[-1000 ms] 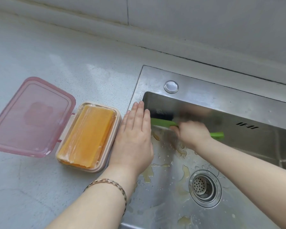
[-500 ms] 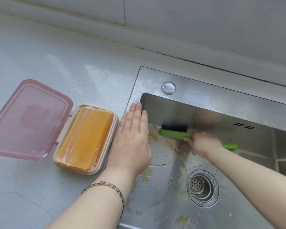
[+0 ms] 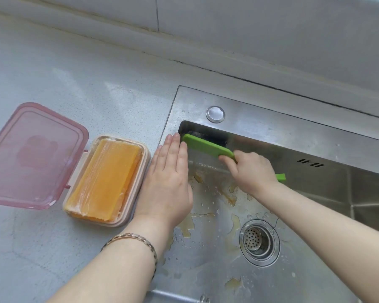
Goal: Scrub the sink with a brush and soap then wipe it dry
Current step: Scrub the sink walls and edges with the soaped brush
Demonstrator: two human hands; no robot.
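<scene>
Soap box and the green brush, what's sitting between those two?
The left hand, resting flat with straight fingers along the sink's left edge, as the head view shows.

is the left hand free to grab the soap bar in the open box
Probably yes. The left hand lies flat on the left edge of the sink, holding nothing, right beside the soap box. Its pink lid is swung open away from the hand, so the soap bar lies uncovered.

Right hand grips green brush against sink back wall; left hand flat on rim, beside soap box.
</scene>
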